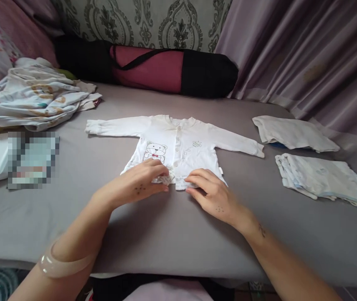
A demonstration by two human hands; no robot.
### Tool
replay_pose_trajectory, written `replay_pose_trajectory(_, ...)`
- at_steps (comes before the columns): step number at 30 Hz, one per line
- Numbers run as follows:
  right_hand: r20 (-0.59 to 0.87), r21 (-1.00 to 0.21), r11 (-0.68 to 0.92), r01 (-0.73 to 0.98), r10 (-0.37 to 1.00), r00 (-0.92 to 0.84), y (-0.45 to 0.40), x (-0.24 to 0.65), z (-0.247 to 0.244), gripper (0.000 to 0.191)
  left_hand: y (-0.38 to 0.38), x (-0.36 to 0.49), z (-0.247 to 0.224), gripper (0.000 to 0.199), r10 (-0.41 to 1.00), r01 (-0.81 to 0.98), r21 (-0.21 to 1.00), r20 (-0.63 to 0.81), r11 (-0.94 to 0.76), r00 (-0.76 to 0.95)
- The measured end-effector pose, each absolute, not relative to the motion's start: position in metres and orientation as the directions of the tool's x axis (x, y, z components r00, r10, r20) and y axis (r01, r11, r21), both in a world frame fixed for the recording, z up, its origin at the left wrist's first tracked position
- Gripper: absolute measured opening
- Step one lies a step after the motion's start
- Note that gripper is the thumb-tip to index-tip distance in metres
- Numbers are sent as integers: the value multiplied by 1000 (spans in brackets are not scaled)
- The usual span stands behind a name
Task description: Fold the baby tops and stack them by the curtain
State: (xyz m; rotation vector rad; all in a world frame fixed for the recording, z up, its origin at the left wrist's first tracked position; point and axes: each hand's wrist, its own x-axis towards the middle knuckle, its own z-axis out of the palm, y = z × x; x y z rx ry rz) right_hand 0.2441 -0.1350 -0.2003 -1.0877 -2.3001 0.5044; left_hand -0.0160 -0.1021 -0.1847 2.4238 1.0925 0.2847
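"Where is the shirt [191,131] laid?"
"On the grey sheet [172,238], hem [180,186] pinched by left hand [147,179] and right hand [214,194]."
"Handling?"
"Likely soft and light; best gripped by the hem."

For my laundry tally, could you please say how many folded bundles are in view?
2: the farther bundle on the right and the nearer bundle in front of it; others may be hidden.

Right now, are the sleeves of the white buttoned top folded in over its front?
No, both sleeves of the white top lie spread outward, away from its front.
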Motion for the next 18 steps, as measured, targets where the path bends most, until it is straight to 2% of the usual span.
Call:
replay_pose_trajectory(3, 232, -506, 564, 653, 818, -526, -136, 237, -206, 19, -101, -12, -195, 31, 757, 675, 449, 3, -585, 653)
replay_pose_trajectory(7, 236, -541, 502, 675, 861, -451, -131, 232, -215, 13, -98, -11, -197, 22, 771, 693, 430, 12, -579, 637)
replay_pose_trajectory(10, 239, -692, 368, 621, 929, -284, -124, 232, -218, 21, -97, -6, -191, 28, 810, 713, 460, 22, -529, 586)
replay_pose_trajectory(13, 170, -857, 180, 483, 983, -65, -118, 235, -217, 30, -97, 0, -183, 37, 891, 730, 558, 37, -394, 452)
replay_pose_trajectory(16, 86, -930, 76, 359, 996, 11, -116, 236, -211, 36, -100, 4, -177, 35, 931, 706, 634, 67, -317, 358)
replay_pose_trajectory(18, 65, -948, 57, 312, 998, 13, -117, 234, -206, 36, -102, 7, -177, 35, 924, 688, 647, 68, -329, 377)
